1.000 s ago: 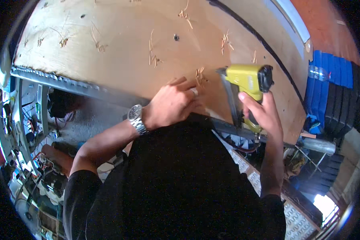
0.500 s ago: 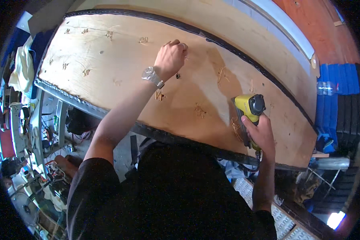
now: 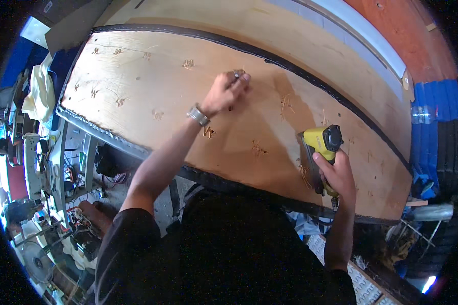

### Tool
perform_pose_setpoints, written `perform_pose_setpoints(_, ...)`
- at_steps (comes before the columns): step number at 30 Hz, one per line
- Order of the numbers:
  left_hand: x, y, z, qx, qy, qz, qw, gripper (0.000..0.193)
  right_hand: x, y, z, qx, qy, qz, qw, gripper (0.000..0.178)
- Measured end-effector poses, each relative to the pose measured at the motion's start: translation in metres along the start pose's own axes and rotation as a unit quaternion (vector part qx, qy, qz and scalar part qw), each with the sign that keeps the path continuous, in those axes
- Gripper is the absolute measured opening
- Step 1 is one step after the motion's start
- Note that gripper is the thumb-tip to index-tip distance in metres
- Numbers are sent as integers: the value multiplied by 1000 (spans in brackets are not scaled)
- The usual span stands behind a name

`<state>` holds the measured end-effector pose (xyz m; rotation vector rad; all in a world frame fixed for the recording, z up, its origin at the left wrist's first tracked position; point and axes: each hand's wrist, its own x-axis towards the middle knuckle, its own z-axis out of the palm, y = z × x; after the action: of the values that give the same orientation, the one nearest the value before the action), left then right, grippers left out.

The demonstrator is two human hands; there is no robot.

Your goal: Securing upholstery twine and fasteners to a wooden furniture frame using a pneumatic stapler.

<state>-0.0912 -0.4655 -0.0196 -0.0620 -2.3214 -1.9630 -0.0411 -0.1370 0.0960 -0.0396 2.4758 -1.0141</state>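
Observation:
Before me lies a long wooden panel point(image 3: 173, 127) edged with dark fabric. Clusters of thin tan string ends point(image 3: 189, 63) are fixed across it in rows beside small holes. My left hand point(image 3: 226, 92), a metal watch point(image 3: 198, 115) on its wrist, is over the upper middle of the panel. Its fingers are curled and pressed together close to the wood; whatever they pinch is hidden. My right hand point(image 3: 339, 173) is wrapped round the handle of a yellow and black staple gun point(image 3: 318, 140), held over the panel's right part near a string cluster point(image 3: 304, 173).
A second pale wooden surface point(image 3: 269, 25) rises behind the panel. At the right are a plastic bottle point(image 3: 421, 115) and blue stacked material point(image 3: 445, 101). On the left stand a cluttered metal frame point(image 3: 61, 173), a pale cloth point(image 3: 39, 94) and a fan point(image 3: 36, 259).
My left hand has turned over at the wrist, so the watch face no longer shows, and its fingers stay curled at the panel. My right hand keeps the staple gun in nearly the same place.

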Motion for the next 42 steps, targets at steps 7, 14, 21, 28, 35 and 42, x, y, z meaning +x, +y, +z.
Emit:
perform_pose_setpoints(7,-27,15,36,98,126,45,986,30,1,10,4,-33,12,-47,998,38)
perform_pose_setpoints(14,-12,34,3,112,71,62,989,29,5,13,5,-35,13,-47,998,39)
perform_pose_setpoints(21,3,29,-49,608,-102,86,782,16,10,24,6,-18,-5,-95,995,26)
perform_pose_setpoints(28,7,12,-87,331,-56,93,937,8,5,15,7,-30,2,-112,993,27)
perform_pose_setpoints(35,7,-2,-1,-241,59,80,965,2,4,12,7,-43,6,-74,996,41)
perform_pose_setpoints(42,-21,9,27,82,127,100,983,2,3,4,5,-36,-6,-54,998,39)
